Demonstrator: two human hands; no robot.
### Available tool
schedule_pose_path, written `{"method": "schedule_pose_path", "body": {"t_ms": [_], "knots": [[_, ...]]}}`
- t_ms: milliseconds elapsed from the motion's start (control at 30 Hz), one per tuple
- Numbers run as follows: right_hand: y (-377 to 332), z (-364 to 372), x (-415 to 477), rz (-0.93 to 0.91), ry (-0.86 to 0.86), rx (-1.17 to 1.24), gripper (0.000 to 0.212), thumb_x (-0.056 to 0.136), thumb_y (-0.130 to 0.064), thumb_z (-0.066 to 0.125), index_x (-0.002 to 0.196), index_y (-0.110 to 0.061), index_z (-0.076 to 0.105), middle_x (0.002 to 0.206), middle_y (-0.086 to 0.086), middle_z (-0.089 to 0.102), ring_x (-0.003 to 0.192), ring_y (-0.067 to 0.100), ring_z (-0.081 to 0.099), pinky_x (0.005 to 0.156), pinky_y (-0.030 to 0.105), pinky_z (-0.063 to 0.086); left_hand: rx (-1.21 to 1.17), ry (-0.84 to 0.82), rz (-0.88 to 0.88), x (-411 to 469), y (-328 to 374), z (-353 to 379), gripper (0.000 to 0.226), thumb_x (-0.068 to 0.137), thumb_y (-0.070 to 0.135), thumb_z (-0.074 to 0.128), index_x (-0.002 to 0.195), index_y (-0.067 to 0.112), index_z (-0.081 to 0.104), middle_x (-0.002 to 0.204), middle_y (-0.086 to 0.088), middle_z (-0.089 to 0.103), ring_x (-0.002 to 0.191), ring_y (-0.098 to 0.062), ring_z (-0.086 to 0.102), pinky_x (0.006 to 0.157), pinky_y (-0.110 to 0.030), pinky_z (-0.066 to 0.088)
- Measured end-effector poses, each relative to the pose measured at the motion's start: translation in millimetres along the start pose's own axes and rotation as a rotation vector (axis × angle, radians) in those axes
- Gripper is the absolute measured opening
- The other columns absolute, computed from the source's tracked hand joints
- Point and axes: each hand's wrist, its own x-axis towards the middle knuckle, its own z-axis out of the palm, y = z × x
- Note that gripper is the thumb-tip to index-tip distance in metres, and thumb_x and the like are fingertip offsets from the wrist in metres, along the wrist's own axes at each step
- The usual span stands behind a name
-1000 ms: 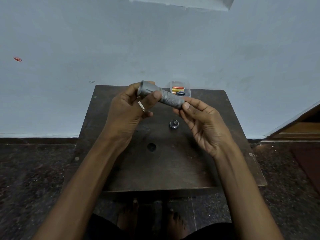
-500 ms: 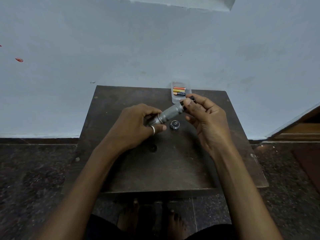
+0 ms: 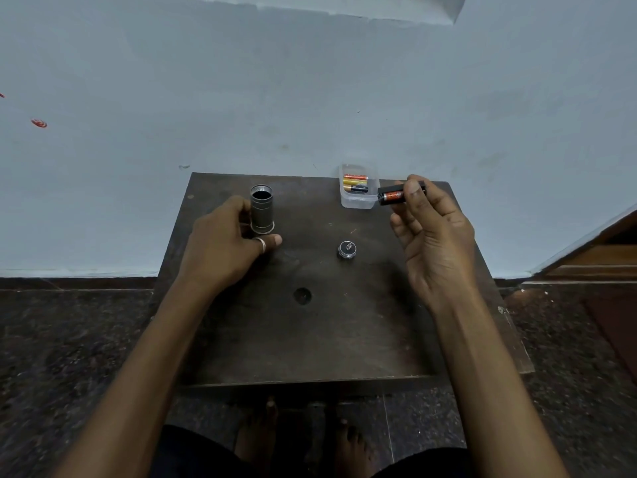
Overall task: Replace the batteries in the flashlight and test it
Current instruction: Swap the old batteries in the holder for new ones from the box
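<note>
The grey flashlight body (image 3: 261, 209) stands upright on the dark wooden table (image 3: 310, 339), its open tail end facing up. My left hand (image 3: 229, 244) wraps around its lower part at the table's far left. My right hand (image 3: 431, 236) is raised at the far right and pinches a black battery holder (image 3: 394, 195) with an orange-and-black battery in it. The flashlight's tail cap (image 3: 346, 249) lies by itself on the table between my hands.
A small clear plastic box (image 3: 358, 201) with several batteries sits at the table's far edge, just left of the held battery holder. A round hole (image 3: 302, 296) marks the table's middle. A blue wall rises right behind the table.
My right hand has drawn the battery holder out of the flashlight and moved right. My left hand has stood the flashlight body upright on the table to the left.
</note>
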Motion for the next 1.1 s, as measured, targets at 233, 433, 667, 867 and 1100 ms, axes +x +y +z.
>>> {"method": "schedule_pose_path", "body": {"t_ms": [233,433,667,867,1100], "knots": [[3,-1,0,-0.006,-0.039,-0.042,0.017,0.091,-0.012,0.071,0.107,-0.013,0.071,0.088,-0.005,0.076,0.083,0.009,0.07,0.07,0.021,0.057,-0.003,-0.024,0.012,-7,9,-2,0.092,0.056,0.048,0.091,0.131,0.024,0.042,0.132,-0.001,0.047,0.123,-0.02,0.048,0.097,-0.035,0.042],[4,1,-1,-0.034,-0.036,-0.054,0.029,0.091,-0.01,0.071,0.117,-0.002,0.063,0.081,-0.003,0.077,0.071,0.007,0.071,0.064,0.02,0.057,-0.157,0.323,0.261,-23,32,-5,0.093,0.071,0.067,0.071,0.143,0.018,0.036,0.145,-0.005,0.034,0.136,-0.02,0.029,0.108,-0.026,0.029],[8,3,-5,-0.079,-0.114,-0.161,0.018,0.09,-0.009,0.071,0.106,-0.005,0.062,0.08,-0.001,0.077,0.074,0.012,0.073,0.067,0.023,0.058,-0.016,0.457,0.774,-37,66,40,0.025,0.095,0.018,0.06,0.113,0.0,0.062,0.11,-0.015,0.061,0.101,-0.03,0.058,0.086,-0.042,0.048],[12,1,-7,-0.098,-0.177,-0.234,0.013,0.091,-0.008,0.072,0.103,-0.006,0.069,0.085,0.005,0.077,0.079,0.015,0.072,0.073,0.027,0.059,-0.237,0.134,0.375,-30,70,53,0.023,0.102,0.03,0.048,0.103,0.017,0.067,0.085,0.005,0.067,0.079,-0.012,0.064,0.075,-0.028,0.051],[16,6,-10,-0.215,-0.19,-0.479,0.018,0.087,-0.012,0.077,0.104,-0.008,0.072,0.086,0.0,0.079,0.072,0.014,0.073,0.073,0.03,0.061,-0.801,-0.365,-0.113,-24,72,53,0.027,0.102,0.026,0.051,0.096,0.009,0.071,0.086,-0.009,0.07,0.079,-0.018,0.066,0.076,-0.029,0.061]]}}
